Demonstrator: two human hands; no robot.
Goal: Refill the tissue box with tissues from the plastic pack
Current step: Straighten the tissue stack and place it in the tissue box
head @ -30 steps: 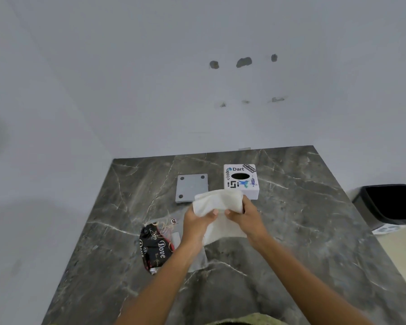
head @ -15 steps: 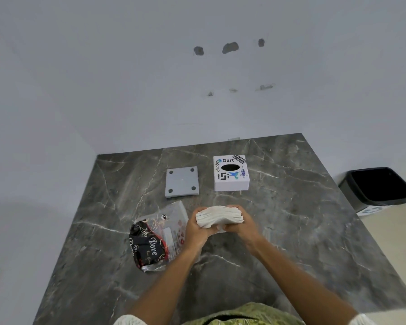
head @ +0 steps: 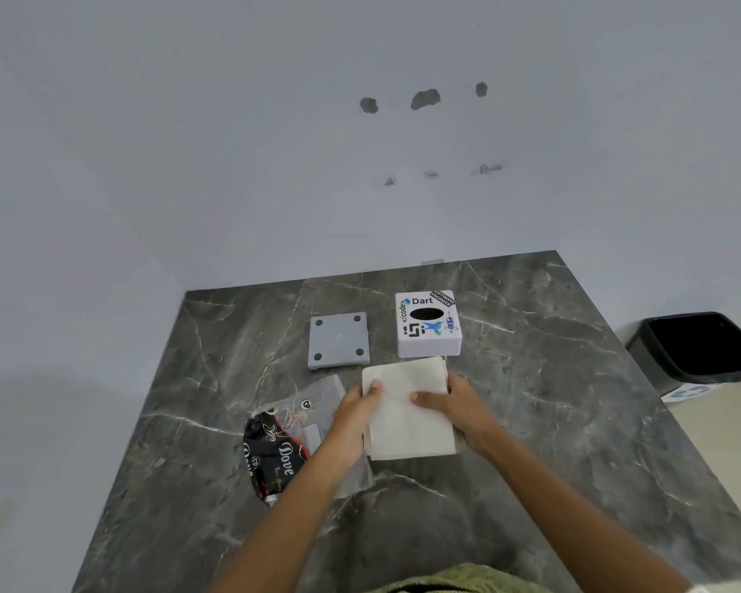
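Observation:
A stack of white tissues [head: 407, 417] is spread flat between my hands, just above the dark marble table [head: 552, 421]. My left hand [head: 356, 415] grips its left edge and my right hand [head: 454, 406] grips its right edge, thumbs on top. The white tissue box [head: 428, 325], with stickers and an oval hole on top, stands upright just beyond the tissues. Its grey base plate [head: 339, 340] lies flat to the left of the box. The plastic pack [head: 283, 438], black and clear, lies left of my left wrist, partly hidden by my forearm.
A black waste bin [head: 702, 348] stands on the floor off the table's right edge. White walls close in behind and to the left of the table.
The tissues were folded into a thick bundle in both hands half a second ago; now they are opened out flat and held closer to the tissue box.

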